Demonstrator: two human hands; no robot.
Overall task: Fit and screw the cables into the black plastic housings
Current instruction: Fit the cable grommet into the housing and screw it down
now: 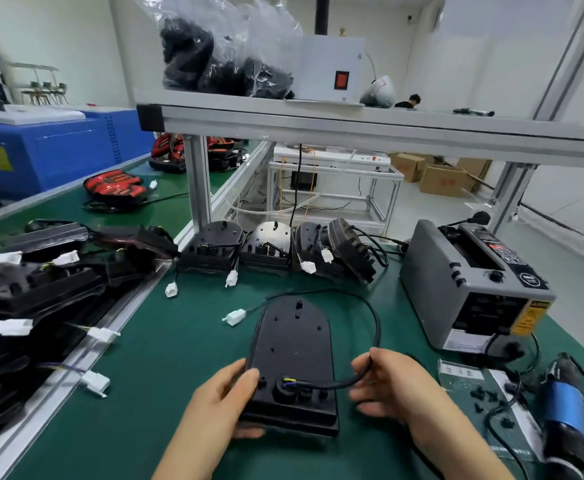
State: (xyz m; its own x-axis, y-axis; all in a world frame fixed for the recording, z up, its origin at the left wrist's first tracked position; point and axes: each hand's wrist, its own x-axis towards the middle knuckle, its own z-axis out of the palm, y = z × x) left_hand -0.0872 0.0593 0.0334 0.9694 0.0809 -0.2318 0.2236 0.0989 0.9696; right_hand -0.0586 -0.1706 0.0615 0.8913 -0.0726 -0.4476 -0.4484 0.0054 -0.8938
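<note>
**Black plastic housing with cable being seated at its near end**

Black plastic housing (pixel 292 358) lies flat, back side up, on the green bench mat (pixel 165 393), directly before the person and in front of the row of upright housings (pixel 269 251). The left hand (pixel 223 400) clasps the housing's near left corner, thumb on top. The right hand (pixel 384 382) pinches the black cable (pixel 375 323) just right of the housing; the cable enters a round port (pixel 283 388) at the near end, coloured cores showing, then loops behind the housing to a white connector (pixel 235 317) off its far left corner. The shell appears rigid and light, probably smooth, so an edge grip suits it. The sheathed cable looks pliable yet springy; holding it close to the port should give most control. An electric screwdriver (pixel 564 410) lies to the housing's right.
</note>
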